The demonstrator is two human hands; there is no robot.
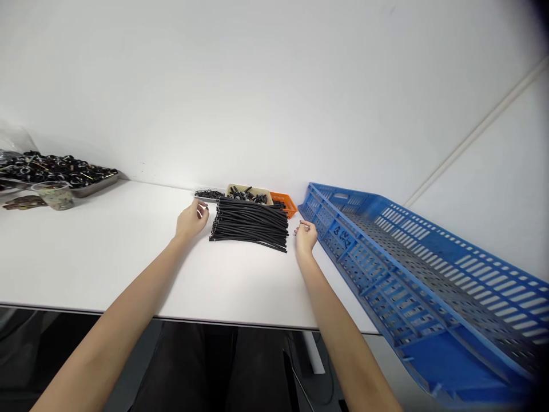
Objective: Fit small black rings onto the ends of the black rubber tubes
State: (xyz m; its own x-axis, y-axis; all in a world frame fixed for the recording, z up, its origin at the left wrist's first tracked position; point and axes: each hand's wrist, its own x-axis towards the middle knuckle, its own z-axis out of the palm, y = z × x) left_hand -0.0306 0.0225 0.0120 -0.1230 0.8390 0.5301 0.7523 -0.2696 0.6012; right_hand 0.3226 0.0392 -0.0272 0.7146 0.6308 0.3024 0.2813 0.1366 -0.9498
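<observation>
A wide stack of black rubber-like tubes (251,224) lies side by side on the white table, with small fittings showing along its left ends. Just left of the stack, my left hand (192,220) has its fingers curled together; a tiny dark piece shows at the fingertips, too small to name. My right hand (306,236) is off the right ends of the tubes, fingers bent in a pinch, and whatever it may hold is hidden. Behind the stack stand a clear tray (210,200) of small black loops, a cream tray (268,194) of short black parts and an orange basket (290,204).
A large blue plastic crate (364,234) stands along the right side, close to my right hand. At the far left are a metal tray (100,184) heaped with black ring parts, a clear tub (55,197) and a pair of brownish gloves (24,202). A white wall rises behind.
</observation>
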